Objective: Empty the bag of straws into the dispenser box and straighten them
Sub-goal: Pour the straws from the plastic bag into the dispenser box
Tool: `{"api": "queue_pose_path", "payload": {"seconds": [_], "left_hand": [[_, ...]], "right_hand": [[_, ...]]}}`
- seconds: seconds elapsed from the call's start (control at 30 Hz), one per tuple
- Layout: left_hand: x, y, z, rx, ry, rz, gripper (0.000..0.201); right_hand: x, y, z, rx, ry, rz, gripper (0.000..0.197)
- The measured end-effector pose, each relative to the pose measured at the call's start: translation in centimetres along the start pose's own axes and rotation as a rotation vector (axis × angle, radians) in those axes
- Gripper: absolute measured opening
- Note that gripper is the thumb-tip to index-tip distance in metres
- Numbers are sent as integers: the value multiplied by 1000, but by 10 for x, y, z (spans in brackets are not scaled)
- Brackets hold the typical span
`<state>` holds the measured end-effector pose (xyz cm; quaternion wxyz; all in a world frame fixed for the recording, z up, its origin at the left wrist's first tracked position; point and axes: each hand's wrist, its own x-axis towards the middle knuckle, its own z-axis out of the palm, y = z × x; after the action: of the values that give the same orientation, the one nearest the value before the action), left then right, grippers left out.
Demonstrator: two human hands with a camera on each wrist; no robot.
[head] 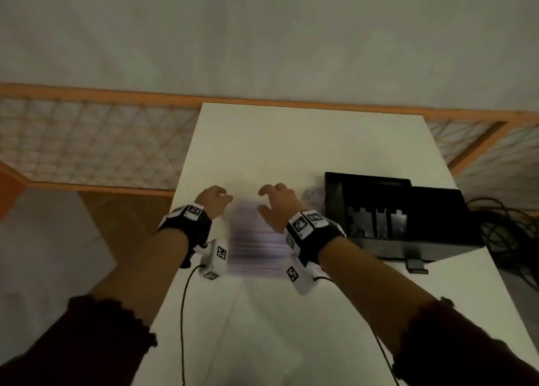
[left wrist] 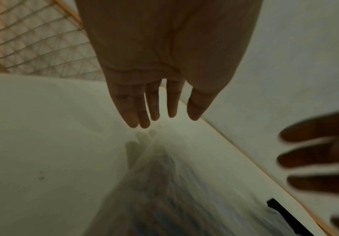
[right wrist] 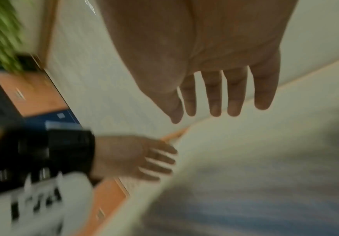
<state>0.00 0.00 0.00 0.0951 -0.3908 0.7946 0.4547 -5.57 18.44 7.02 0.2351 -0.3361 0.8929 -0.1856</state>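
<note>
Plastic bag of straws [head: 256, 239] is lying unopened on white table [head: 291, 140] btwn left hand [head: 214, 200] & right hand [head: 277, 206], both hovering w/ fingers spread, gripping nothing, while black dispenser box [head: 393, 210] is waiting alongside, apparently unfilled.

The left hand [left wrist: 164, 52] hangs with straight, slightly spread fingers [left wrist: 153, 102] above the white table [left wrist: 33, 127]; beneath them lies a blurred clear plastic bag [left wrist: 164, 183], apparently untouched, of bluish straws

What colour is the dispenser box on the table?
Black; the dispenser box shows best in the head view.
</note>
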Motion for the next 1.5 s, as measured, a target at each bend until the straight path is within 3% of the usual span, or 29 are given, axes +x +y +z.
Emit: {"api": "queue_pose_path", "payload": {"seconds": [0.07,0.23,0.3,0.33,0.4,0.47,0.5,0.6,0.77,0.93,1.07,1.23,1.5], "left_hand": [[12,-1,2,-91,-8,-106,56],[48,-4,8,-308,19,-177,80],[43,9,8,-372,23,-174,79],[37,16,8,-364,7,-150,72],[26,24,7,-300,9,-31,44],[10,31,5,-205,84,151,14],[0,34,3,-155,130,237,11],[-36,49,1,-42,227,430,12],[-93,70,-6,-79,445,711,14],[-130,74,-21,-140,585,873,13],[-145,68,-37,-254,679,919,14],[-149,52,-60,-338,737,844,15],[-128,31,-60,-229,680,680,24]], "right_hand": [[-2,6,21,-121,-102,78,53],[-15,37,78,-253,-127,90,75],[-16,39,81,-245,-138,95,92],[-17,37,80,-243,-146,95,90],[-18,32,70,-197,-126,97,68],[-14,25,54,-102,-43,73,61],[-10,19,45,-24,31,44,60],[4,-10,14,178,204,-72,53],[12,-34,-17,164,253,-166,19],[-3,-24,-47,51,319,-125,23],[-10,-13,-80,-40,394,-36,26],[-18,7,-119,-114,484,65,28],[-36,2,-129,-21,551,62,29]]}}
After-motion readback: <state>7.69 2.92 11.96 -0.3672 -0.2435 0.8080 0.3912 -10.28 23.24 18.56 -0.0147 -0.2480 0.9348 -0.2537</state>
